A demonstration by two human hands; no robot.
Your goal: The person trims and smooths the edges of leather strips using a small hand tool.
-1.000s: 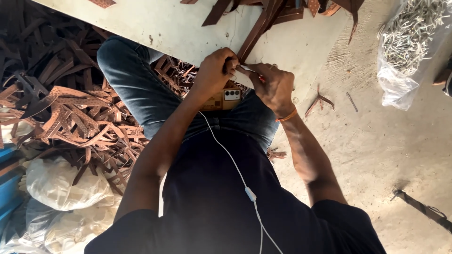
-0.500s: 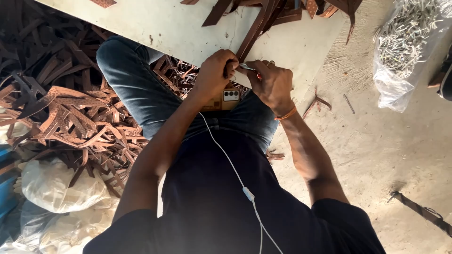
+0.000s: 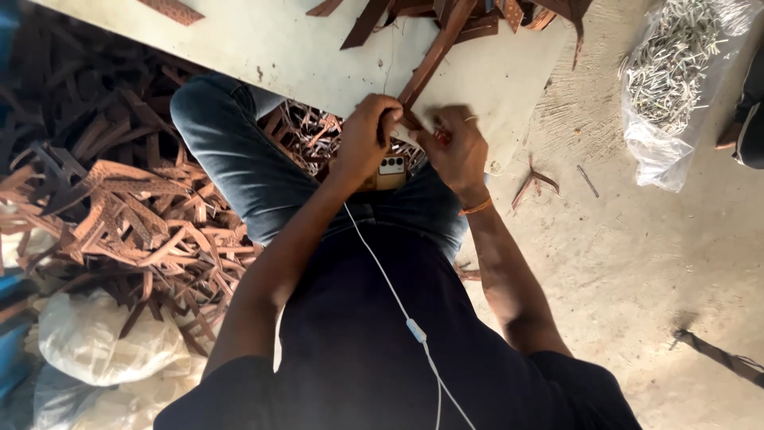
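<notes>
While both hands pinch one brown strap [image 3: 430,68] over the lap, left hand [image 3: 368,137] & right hand [image 3: 458,147] clench its near end, steadying it; strap pile [image 3: 135,223] lies left.

Strap pile [image 3: 119,215] left of knee [image 3: 215,119]; board [image 3: 318,56] ahead; plastic bag [image 3: 676,87] far right on floor [image 3: 637,263].
</notes>
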